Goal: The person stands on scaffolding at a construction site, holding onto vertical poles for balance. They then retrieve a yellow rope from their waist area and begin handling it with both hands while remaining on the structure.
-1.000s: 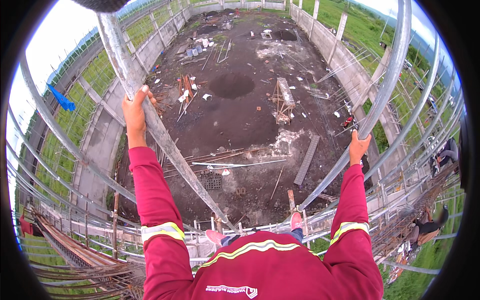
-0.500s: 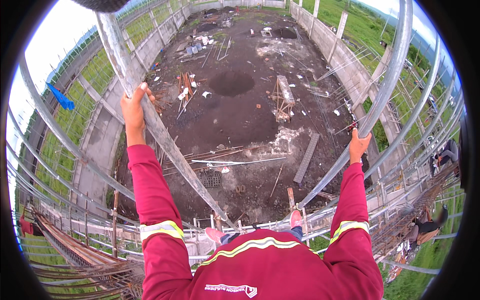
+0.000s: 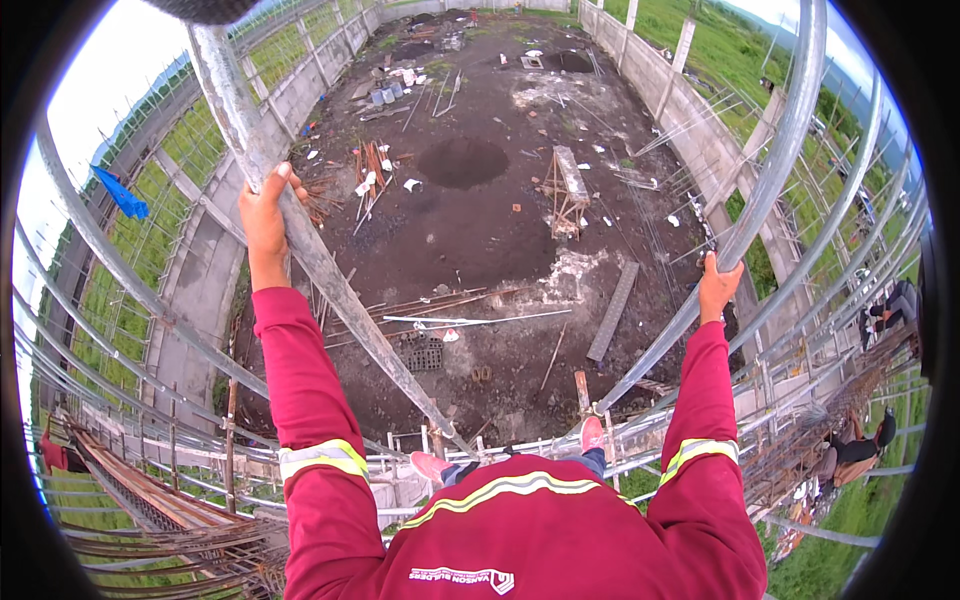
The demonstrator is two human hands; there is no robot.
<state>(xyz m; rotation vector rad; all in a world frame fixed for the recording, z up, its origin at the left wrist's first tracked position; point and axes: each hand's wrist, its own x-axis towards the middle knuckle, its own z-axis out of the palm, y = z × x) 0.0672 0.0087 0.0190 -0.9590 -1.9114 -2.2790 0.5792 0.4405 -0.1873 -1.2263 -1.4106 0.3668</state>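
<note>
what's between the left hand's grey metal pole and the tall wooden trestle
In the head view, rightward from the pole: scattered reddish-brown sticks, a white scrap, a round dark patch and a small orange block.

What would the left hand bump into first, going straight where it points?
The left hand would meet the grey pole it already grips; past that, the way looks free, though depth is hard to judge.
</note>
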